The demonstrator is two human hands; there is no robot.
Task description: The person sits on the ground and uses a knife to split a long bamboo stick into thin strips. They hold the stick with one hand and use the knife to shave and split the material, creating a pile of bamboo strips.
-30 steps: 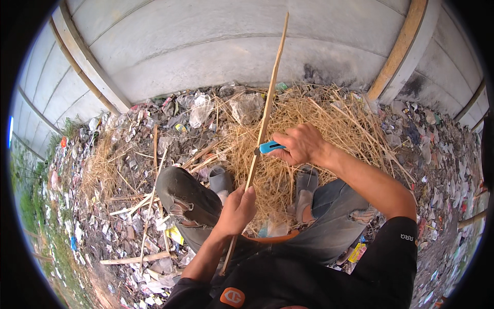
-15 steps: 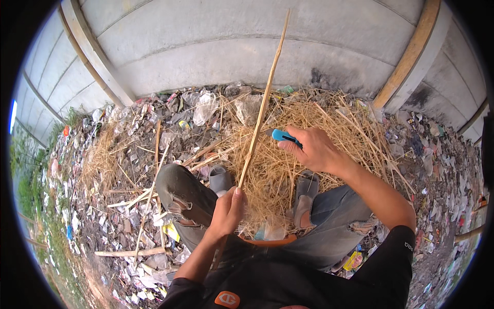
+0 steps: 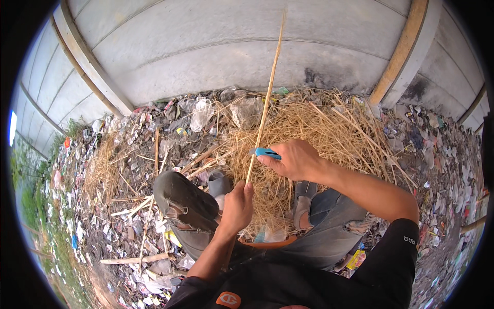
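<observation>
My left hand (image 3: 237, 206) is closed around the lower part of a long, thin wooden strip (image 3: 269, 90), thumb on top. The strip points up and away toward the wall, narrowing at its far end. In my right hand (image 3: 298, 160) is a blue utility knife (image 3: 267, 153), its blade end against the strip a little above my left hand. A heap of straw-coloured shavings (image 3: 329, 134) lies beneath and beyond both hands, between and ahead of my feet.
A grey concrete panel wall (image 3: 206, 56) with upright posts stands ahead. Scraps of litter cover the ground around me. Several loose sticks lie to the left, one thick stick (image 3: 135, 259) among them. My knees flank the work, grey sandals (image 3: 219, 183) on my feet.
My right hand has brought the knife down and left, from beside the strip onto it. My left hand, with the strip, has shifted slightly right and the strip has turned.
</observation>
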